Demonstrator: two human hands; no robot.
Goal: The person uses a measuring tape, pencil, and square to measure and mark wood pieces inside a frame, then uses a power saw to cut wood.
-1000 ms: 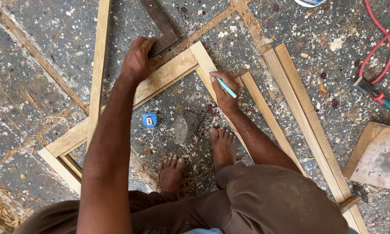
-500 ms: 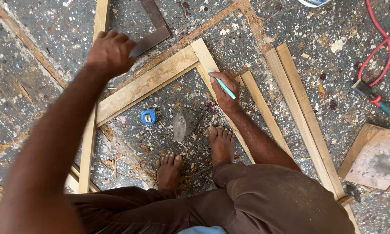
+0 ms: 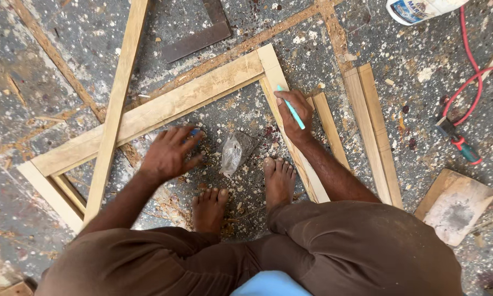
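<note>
Left hand (image 3: pixel 170 152) open, fingers spread, palm down over the blue tape measure (image 3: pixel 194 132) on the floor inside the wooden frame (image 3: pixel 202 90). Right hand (image 3: pixel 295 114) grips a teal pencil (image 3: pixel 291 108), resting on the frame's right rail near the corner.

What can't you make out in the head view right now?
- Blue tape measure: mostly hidden under the left hand.
- White container: cut off by the top edge.
- Pencil tip: too small to tell whether it touches the wooden frame.
</note>
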